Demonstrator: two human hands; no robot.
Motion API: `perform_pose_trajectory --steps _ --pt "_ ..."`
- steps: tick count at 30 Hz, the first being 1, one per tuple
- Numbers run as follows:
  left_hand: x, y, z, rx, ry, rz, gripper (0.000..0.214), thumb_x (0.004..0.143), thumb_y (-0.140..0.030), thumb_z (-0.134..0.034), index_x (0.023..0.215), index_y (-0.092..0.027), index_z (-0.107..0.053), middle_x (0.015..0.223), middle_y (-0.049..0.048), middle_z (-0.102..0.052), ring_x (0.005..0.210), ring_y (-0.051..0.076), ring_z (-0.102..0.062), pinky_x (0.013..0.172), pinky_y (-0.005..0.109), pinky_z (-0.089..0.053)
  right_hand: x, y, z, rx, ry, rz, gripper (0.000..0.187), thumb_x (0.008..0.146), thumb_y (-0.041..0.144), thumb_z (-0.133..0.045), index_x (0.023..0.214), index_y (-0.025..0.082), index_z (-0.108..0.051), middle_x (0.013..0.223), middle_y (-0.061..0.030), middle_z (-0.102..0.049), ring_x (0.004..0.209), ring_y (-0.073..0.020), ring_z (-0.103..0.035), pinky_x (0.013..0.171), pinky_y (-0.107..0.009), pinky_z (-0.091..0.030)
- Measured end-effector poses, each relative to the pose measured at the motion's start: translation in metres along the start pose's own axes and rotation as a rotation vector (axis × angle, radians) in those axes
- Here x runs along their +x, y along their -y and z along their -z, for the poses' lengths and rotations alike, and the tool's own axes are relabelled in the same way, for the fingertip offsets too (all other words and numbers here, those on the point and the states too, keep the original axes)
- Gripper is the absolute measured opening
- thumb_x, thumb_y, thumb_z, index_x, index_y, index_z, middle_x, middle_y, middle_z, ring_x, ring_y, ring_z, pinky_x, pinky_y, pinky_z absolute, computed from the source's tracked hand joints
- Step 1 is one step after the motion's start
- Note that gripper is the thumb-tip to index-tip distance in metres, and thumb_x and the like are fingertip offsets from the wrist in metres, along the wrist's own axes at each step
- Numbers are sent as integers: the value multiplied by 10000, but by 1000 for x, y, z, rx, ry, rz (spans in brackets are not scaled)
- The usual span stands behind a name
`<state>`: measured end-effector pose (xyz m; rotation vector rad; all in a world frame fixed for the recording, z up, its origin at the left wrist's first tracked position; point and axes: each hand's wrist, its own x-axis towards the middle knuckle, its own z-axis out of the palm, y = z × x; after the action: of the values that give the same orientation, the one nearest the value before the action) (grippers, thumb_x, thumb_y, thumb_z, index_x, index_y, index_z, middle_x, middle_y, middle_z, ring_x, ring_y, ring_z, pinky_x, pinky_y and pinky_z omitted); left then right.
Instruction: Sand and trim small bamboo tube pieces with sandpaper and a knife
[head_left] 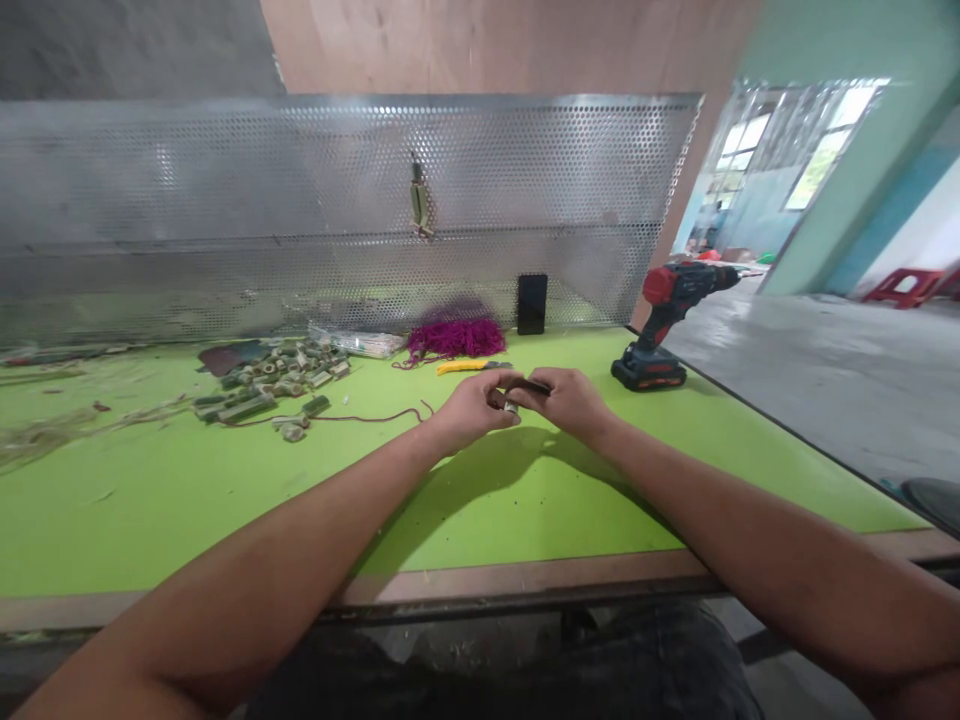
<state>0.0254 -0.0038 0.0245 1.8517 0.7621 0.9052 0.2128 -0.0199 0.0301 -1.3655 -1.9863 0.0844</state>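
My left hand is closed around a small pale bamboo piece, mostly hidden by the fingers. Close beside it, my right hand pinches a thin dark flat piece whose kind I cannot make out; it reaches toward the left fingers. Both hands are just above the green tabletop. Behind the left hand lies a yellow-handled tool, its dark end partly hidden. To the left is a heap of short cut bamboo pieces, with a dark reddish cord in front.
A red and black cordless drill stands at the right. Purple string and a phone are at the back, by a perforated metal panel. A bamboo figure hangs there. Pale fibres lie far left.
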Motion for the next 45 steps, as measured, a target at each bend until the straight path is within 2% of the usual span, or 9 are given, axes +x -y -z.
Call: perform_pose_trajectory --steps 3,8,12,17,21,24,29,32,45 --pt "0 0 -1 -59 -64 47 760 653 -97 -754 1365 -153 -492 1077 106 -678 803 136 -630 690 267 -515 0 -1 0 5 -25 8 479 828 613 -581 627 179 -598 573 3 -517 550 -115 -402 526 -255 -247" --pt "1 0 -2 -73 -104 105 518 642 -57 -745 1142 -130 -629 878 50 -684 747 124 -622 710 280 -508 0 -1 0 4 -19 -8 494 818 637 -578 634 180 -615 564 4 -515 538 -114 -397 520 -256 -243" --pt "2 2 -2 -148 -75 84 532 620 -38 -749 1123 -142 -608 868 33 -678 773 131 -631 748 305 -509 -1 1 2 -4 3 12 481 819 625 -588 640 179 -614 586 -1 -542 549 -114 -407 527 -258 -247" --pt "0 2 -1 -85 -77 76 518 617 -115 -787 1113 -144 -645 851 26 -667 750 130 -614 744 309 -505 -2 2 3 -33 -48 -28 491 823 630 -575 627 180 -591 569 2 -522 532 -111 -375 523 -264 -233" --pt "-1 -1 -1 -83 -72 56 507 610 -117 -776 1103 -134 -656 845 23 -662 737 121 -602 718 280 -488 -1 2 2 -3 11 20 479 820 620 -583 631 180 -604 583 -4 -543 552 -117 -405 530 -259 -246" --pt "-1 -1 -1 -47 -77 52 528 621 -160 -780 1136 -148 -662 785 0 -637 680 106 -571 654 252 -463 -1 1 2 -28 -49 -21 499 821 640 -571 627 181 -593 577 -2 -533 534 -114 -380 519 -263 -233" --pt "0 5 -1 -36 -65 31 499 621 -158 -767 1111 -144 -673 808 15 -658 685 112 -583 647 249 -458 -1 1 1 -19 5 10 487 823 628 -578 625 183 -593 582 -4 -538 551 -119 -398 534 -266 -243" --pt "1 7 0 -6 -78 36 550 637 -209 -779 1171 -166 -656 786 7 -644 667 114 -572 640 258 -457 -1 1 1 -31 -52 -37 505 827 646 -561 631 182 -587 581 -5 -536 538 -115 -378 529 -268 -230" --pt "2 8 1 129 -69 -2 434 649 -180 -706 1077 -148 -645 765 -11 -598 640 104 -526 562 215 -390 -2 4 2 -91 -21 -16 524 837 665 -535 643 183 -607 591 -16 -553 549 -122 -387 537 -269 -233"
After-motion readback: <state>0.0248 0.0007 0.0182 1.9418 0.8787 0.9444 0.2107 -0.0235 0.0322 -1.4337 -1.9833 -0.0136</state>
